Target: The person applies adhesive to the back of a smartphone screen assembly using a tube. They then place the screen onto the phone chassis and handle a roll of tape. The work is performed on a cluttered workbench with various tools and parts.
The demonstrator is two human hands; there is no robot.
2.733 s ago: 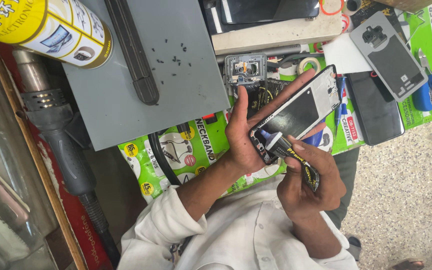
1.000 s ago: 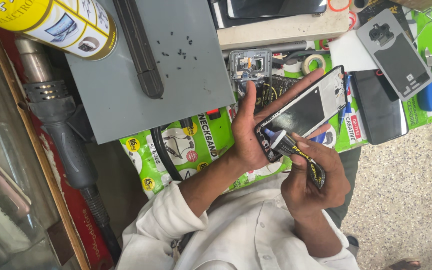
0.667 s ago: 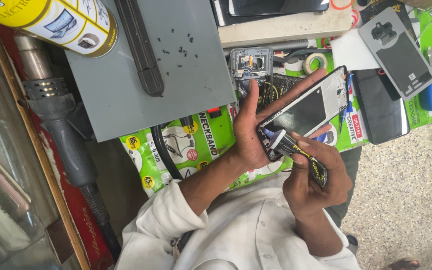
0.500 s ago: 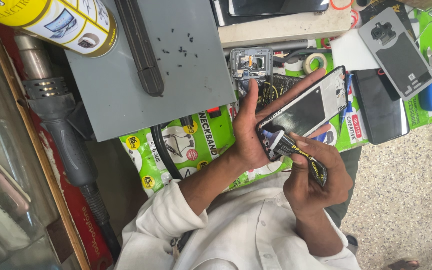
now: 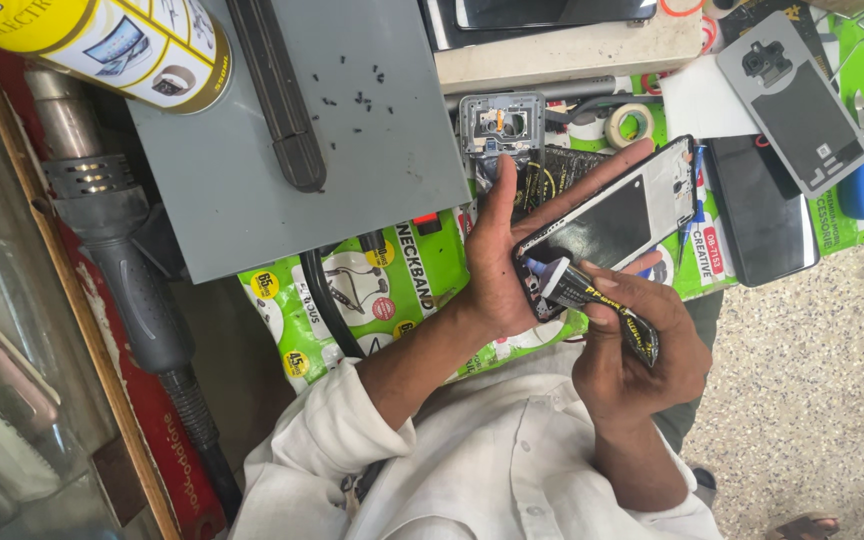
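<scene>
Left hand [image 5: 497, 265]: clamped on black rectangular phone frame [image 5: 617, 220].
Right hand [image 5: 642, 355]: squeezing black-and-yellow glue tube [image 5: 602, 305].
Risk: oversqueezing, likely smearing frame.

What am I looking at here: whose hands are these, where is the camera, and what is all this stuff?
There is no machine here. The one picture comes from a camera on the person's head, looking down at their own bare hands. The left hand grips a phone frame by its edge. The right hand holds a small tube, its tip at the frame's lower end. Around them lie a grey mat with tiny black screws, a heat gun, a yellow can, a back cover and green packets.
</scene>
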